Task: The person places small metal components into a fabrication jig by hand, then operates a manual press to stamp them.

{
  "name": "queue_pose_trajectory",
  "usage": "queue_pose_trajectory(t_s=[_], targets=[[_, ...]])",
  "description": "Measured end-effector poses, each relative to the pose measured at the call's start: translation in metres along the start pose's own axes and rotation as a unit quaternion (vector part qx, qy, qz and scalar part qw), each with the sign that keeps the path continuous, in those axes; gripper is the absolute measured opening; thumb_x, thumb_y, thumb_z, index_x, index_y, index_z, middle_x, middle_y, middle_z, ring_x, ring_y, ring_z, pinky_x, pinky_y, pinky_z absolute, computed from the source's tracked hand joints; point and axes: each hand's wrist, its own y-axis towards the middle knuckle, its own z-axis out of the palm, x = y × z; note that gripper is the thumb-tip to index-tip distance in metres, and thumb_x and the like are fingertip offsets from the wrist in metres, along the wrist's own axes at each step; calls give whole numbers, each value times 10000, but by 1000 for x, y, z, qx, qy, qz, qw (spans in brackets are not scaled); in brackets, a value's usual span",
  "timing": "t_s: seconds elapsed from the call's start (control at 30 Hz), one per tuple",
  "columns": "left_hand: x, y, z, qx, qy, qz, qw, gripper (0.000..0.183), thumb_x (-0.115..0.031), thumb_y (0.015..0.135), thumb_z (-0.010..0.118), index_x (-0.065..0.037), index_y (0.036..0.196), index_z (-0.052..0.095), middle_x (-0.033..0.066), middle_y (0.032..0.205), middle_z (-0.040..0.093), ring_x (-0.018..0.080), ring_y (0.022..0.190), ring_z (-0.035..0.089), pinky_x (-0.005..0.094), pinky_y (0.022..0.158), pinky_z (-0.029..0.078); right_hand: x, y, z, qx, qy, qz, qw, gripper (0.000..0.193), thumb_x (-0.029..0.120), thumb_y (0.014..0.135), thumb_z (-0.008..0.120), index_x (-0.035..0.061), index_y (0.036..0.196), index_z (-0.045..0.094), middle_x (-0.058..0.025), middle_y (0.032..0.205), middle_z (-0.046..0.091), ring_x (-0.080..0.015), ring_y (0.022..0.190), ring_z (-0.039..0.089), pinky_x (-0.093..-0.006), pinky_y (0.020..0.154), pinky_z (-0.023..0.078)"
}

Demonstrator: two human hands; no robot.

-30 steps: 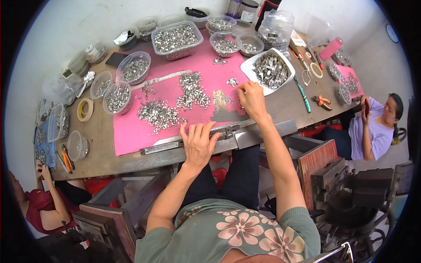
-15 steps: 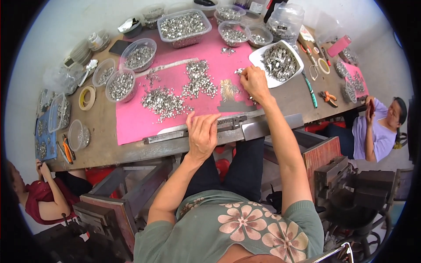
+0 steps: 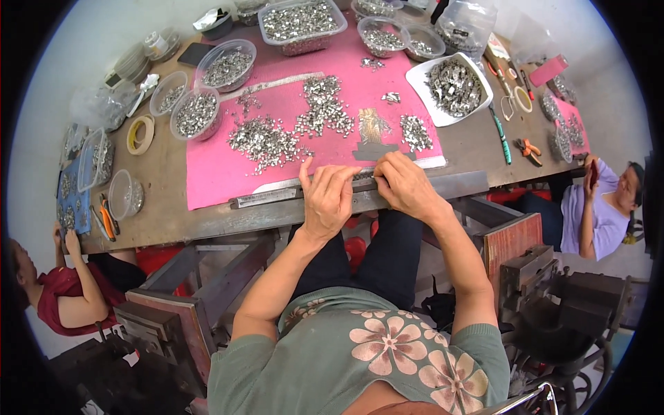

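My left hand (image 3: 326, 200) rests at a long narrow metal bar (image 3: 266, 196) along the table's front edge. Its fingers curl, with tips close to the bar; what they hold is hidden. Just right of it, my right hand (image 3: 404, 181) is closed in a pinch over the same bar, and anything between its fingertips is too small to make out. Beyond both hands a pink mat (image 3: 214, 166) carries loose silver metal pieces (image 3: 263, 144). A row of thin gold-coloured pieces (image 3: 371, 126) lies on the mat beside a dark grey flat strip (image 3: 366, 151).
A white dish (image 3: 420, 81) of silver pieces stands at right. Clear tubs (image 3: 197, 114) line the back and left. Tape (image 3: 140, 135), orange-handled pliers (image 3: 529, 151) and a teal-handled tool (image 3: 501, 135) lie around. Two other people sit at the left and right.
My right hand has come from beside the white dish, left and nearer, to the bar next to my left hand. A small heap of silver pieces now shows where its arm was.
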Motion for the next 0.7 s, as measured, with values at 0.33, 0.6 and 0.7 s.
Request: queue_pose_trajectory(t_s=[0.33, 0.6, 0.7], targets=[[44, -12, -66, 83, 154, -98, 980, 400, -214, 1001, 613, -36, 1359, 615, 175, 1428, 576, 376, 1392, 476, 655, 1196, 155, 10, -4, -4, 78, -161, -39, 983, 177, 4, 810, 685, 4, 953, 581, -123, 928, 554, -306, 882, 578, -414, 778, 485], [21, -3, -55, 240, 178, -109, 948, 776, -540, 1041, 456, 70, 1516, 390, 234, 1619, 346, 379, 1526, 290, 691, 1199, 43, 12, -15, 9, -49, -99, -24, 994, 220, -20, 802, 675, -19, 1019, 638, -147, 1031, 633, -302, 956, 623, -406, 829, 493], [11, 2, -47, 252, 138, -97, 953, 774, -545, 1045, 455, 66, 1517, 393, 235, 1618, 348, 357, 1514, 327, 671, 1210, 48, 9, -15, 10, -65, -49, 17, 997, 207, -37, 813, 704, -8, 1013, 663, -126, 1012, 660, -301, 937, 642, -410, 817, 491]])
